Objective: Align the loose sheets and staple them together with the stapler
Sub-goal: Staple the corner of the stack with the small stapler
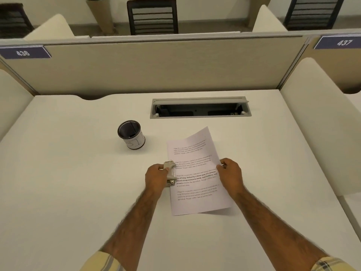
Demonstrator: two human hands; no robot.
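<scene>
A stack of printed white sheets [197, 173] lies on the white desk [78, 182], tilted a little clockwise. A grey metal stapler [170, 173] sits over the stack's left edge, about halfway down the page. My left hand [156, 178] grips the stapler from the left, thumb on top of it. My right hand [229, 173] pinches the stack's right edge. How many sheets the stack holds cannot be told.
A black mesh pen cup [131, 136] with a white label stands to the left behind the sheets. An open grey cable hatch [199, 108] is set into the desk at the back. Beige partition panels [156, 65] enclose the desk.
</scene>
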